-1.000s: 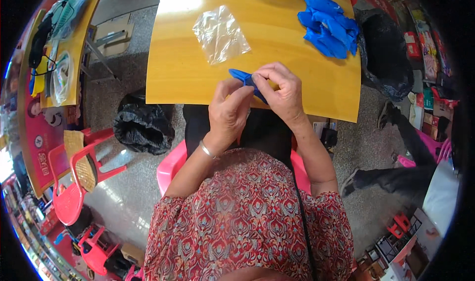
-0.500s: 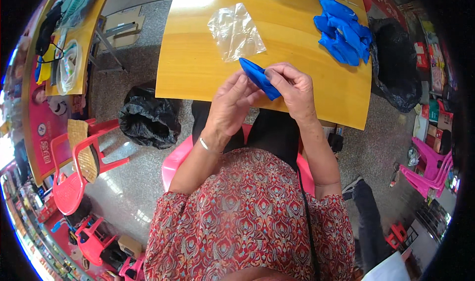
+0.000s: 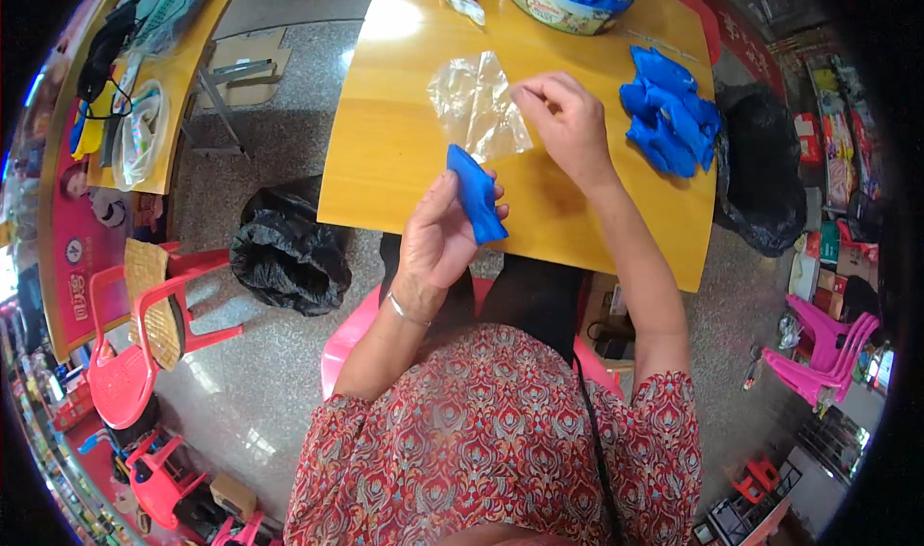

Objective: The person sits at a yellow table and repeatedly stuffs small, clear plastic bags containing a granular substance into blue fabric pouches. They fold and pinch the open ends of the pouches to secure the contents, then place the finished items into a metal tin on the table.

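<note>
A: What did the left hand [image 3: 438, 243] have?

B: Its fingers were closed on a small folded blue piece of soft fabric-like material [image 3: 476, 192], held upright above the near edge of the yellow wooden table [image 3: 385, 152].

A: And the right hand [image 3: 568, 123]?

B: Its fingertips pinched the edge of a clear, crinkled plastic bag [image 3: 476, 108] lying flat just beyond the left fingers.

A: How would they handle?

B: Both looked light and limp; the bag seemed slippery, best taken at its open edge.
</note>
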`<act>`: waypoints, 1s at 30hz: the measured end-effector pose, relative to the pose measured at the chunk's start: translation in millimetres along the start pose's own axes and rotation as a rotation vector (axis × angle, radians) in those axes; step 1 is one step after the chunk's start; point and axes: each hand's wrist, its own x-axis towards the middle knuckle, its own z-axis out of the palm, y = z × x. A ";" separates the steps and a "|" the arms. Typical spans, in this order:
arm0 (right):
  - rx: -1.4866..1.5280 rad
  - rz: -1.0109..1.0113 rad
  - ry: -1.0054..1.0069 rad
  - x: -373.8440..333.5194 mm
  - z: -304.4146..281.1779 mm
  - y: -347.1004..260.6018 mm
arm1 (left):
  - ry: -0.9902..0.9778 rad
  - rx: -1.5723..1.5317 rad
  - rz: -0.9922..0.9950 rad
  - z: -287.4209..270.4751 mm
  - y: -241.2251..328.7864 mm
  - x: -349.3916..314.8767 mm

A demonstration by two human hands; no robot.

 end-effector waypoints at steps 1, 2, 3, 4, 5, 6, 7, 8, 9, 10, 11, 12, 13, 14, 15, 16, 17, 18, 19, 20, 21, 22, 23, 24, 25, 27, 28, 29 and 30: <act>-0.023 -0.040 0.017 17.9 7.4 7.7 | 0.006 -0.010 0.011 0.4 2.9 -0.8; -0.047 -0.078 0.037 35.2 15.9 18.2 | 0.010 -0.018 0.018 0.9 5.4 -1.6; -0.071 -0.116 0.057 52.1 23.9 28.1 | 0.004 -0.029 0.020 0.9 8.3 -2.4; -0.118 -0.156 0.076 70.0 32.4 35.9 | 0.000 -0.042 0.027 0.2 11.8 -2.9; -0.163 -0.194 0.097 86.6 40.3 42.9 | -0.004 -0.051 0.033 0.1 15.1 -4.1; -0.207 -0.232 0.120 102.3 47.9 49.6 | 0.016 -0.054 0.042 0.3 18.1 -5.1; -0.257 -0.233 0.141 117.7 57.1 57.8 | 0.018 -0.060 0.046 -0.2 20.5 -5.6; -0.306 -0.232 0.165 131.2 65.3 63.2 | 0.020 -0.065 0.049 -1.1 21.9 -5.9; -0.356 -0.231 0.189 140.6 71.9 69.1 | 0.022 -0.069 0.050 -2.0 22.7 -6.0; -0.434 -0.272 0.200 146.2 79.5 65.7 | 0.021 -0.082 0.054 -3.6 22.7 -6.4; -0.513 -0.313 0.213 151.0 87.9 62.1 | 0.016 -0.090 0.061 -3.9 23.7 -6.7; -0.593 -0.354 0.227 155.7 94.6 59.0 | 0.010 -0.098 0.066 -4.2 24.7 -6.8; -0.600 -0.365 0.250 159.3 100.6 63.9 | 0.004 -0.106 0.067 -4.1 24.9 -6.6; -0.612 -0.372 0.273 162.0 105.4 73.3 | 0.027 -0.097 0.081 -1.9 24.7 -6.3; -0.625 -0.376 0.297 166.3 106.7 83.6 | 0.011 -0.054 0.092 0.6 26.5 -5.8; -0.544 -0.343 0.260 172.2 104.6 92.2 | 0.000 -0.009 0.108 2.7 28.7 -6.6; -0.465 -0.307 0.222 176.1 97.3 100.4 | -0.011 0.034 0.119 5.4 29.7 -8.3; -0.390 -0.266 0.188 176.7 91.6 108.9 | 0.040 0.164 0.145 10.3 30.7 -9.1; -0.162 -0.099 0.146 170.9 87.3 109.1 | 0.092 0.290 0.171 15.0 30.9 -9.6; 0.067 0.066 0.102 162.8 80.4 101.0 | 0.145 0.415 0.200 17.6 29.9 -9.3; 0.294 0.235 0.061 152.3 71.1 93.9 | 0.168 0.497 0.229 17.7 26.7 -7.4; 0.544 0.285 -0.002 137.5 55.1 79.1 | 0.183 0.576 0.257 18.7 21.4 -3.4; 0.683 0.343 -0.009 119.6 38.9 60.6 | 0.202 0.658 0.284 19.7 14.6 0.5; 0.825 0.402 -0.013 99.7 23.3 41.5 | 0.185 0.712 0.322 19.7 4.9 4.9; 0.960 0.460 -0.003 80.8 7.2 30.9 | 0.162 0.844 0.340 16.9 -6.3 12.3; 1.075 0.481 -0.073 49.2 -19.5 32.3 | 0.110 1.109 0.383 11.0 -25.6 27.0; 1.124 0.497 -0.090 31.4 -36.2 34.2 | 0.037 1.644 0.599 18.8 -26.3 30.9; 1.126 0.483 -0.090 17.3 -47.6 31.8 | 0.031 1.673 0.728 25.0 -29.8 32.8; 1.126 0.470 -0.093 4.5 -58.4 28.1 | 0.026 1.696 0.859 30.4 -34.8 34.0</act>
